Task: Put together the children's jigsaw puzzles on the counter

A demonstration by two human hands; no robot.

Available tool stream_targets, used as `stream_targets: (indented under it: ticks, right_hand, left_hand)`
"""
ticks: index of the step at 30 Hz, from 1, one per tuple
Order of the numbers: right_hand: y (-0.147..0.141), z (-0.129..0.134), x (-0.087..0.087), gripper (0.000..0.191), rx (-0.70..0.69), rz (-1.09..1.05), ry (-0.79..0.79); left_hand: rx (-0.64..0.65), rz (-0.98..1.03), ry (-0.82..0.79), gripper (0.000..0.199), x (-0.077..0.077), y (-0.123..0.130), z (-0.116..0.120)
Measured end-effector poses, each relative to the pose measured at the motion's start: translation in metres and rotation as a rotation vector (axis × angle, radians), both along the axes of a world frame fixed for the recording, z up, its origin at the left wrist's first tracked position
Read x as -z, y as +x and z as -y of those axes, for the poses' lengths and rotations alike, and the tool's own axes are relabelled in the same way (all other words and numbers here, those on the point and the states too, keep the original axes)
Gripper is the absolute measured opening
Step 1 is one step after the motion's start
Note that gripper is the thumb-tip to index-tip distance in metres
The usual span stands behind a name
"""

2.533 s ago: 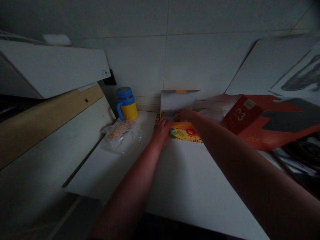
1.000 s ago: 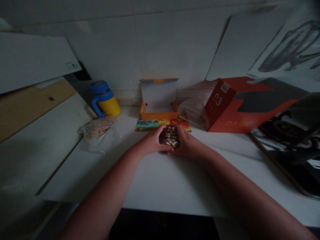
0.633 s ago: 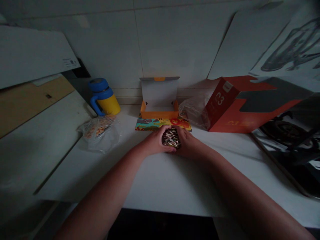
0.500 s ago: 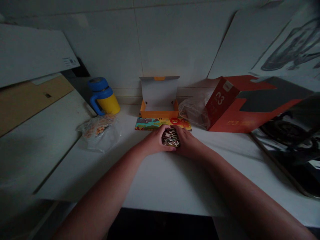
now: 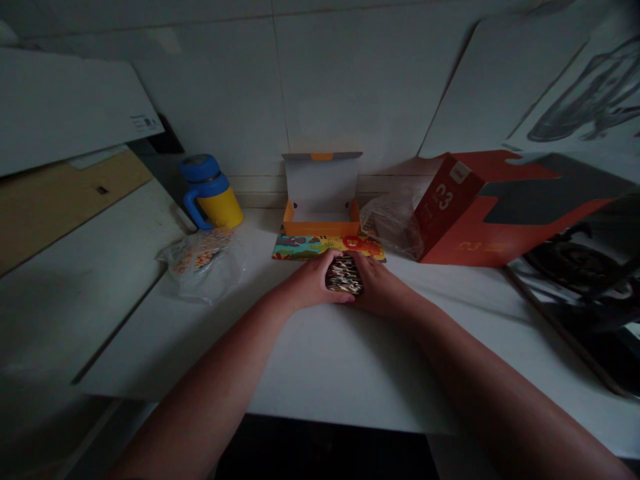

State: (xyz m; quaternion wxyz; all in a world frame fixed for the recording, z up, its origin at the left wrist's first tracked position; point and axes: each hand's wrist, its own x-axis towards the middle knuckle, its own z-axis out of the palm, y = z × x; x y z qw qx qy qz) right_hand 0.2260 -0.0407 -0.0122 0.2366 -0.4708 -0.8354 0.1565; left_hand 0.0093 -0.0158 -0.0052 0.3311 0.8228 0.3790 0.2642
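Head cam shows a chunky stack of thin, pale-edged pieces (image 5: 345, 275), kinda ridged, at the tabletop's (image 5: 320, 353) middle, just in front of the glossy animal-print panel (image 5: 305, 246). Orange cardboard box (image 5: 321, 228) is open, lid up; clear crinkly bag (image 5: 207, 273) has orangey bits inside. Left hand (image 5: 317, 281) and right hand (image 5: 376, 283) are half-curled, gripping the stack's sides.

A mug (image 5: 219, 202) stands near a red box (image 5: 463, 220).
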Motion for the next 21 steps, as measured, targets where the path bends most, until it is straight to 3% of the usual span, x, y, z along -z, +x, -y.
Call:
stream_targets:
  ticks: [4, 10, 21]
  right_hand:
    - [0.000, 0.000, 0.000, 0.090, 0.008, 0.005, 0.003]
    - [-0.002, 0.001, -0.006, 0.084, 0.074, -0.033, -0.119]
    - [-0.002, 0.001, -0.009, 0.080, 0.087, -0.053, -0.122]
  left_hand:
    - [0.016, -0.010, 0.023, 0.093, 0.001, -0.003, -0.001]
    - [0.046, -0.132, 0.060, 0.121, -0.001, -0.017, -0.005]
    - [0.004, -0.160, 0.089, 0.099, 0.000, -0.021, -0.009]
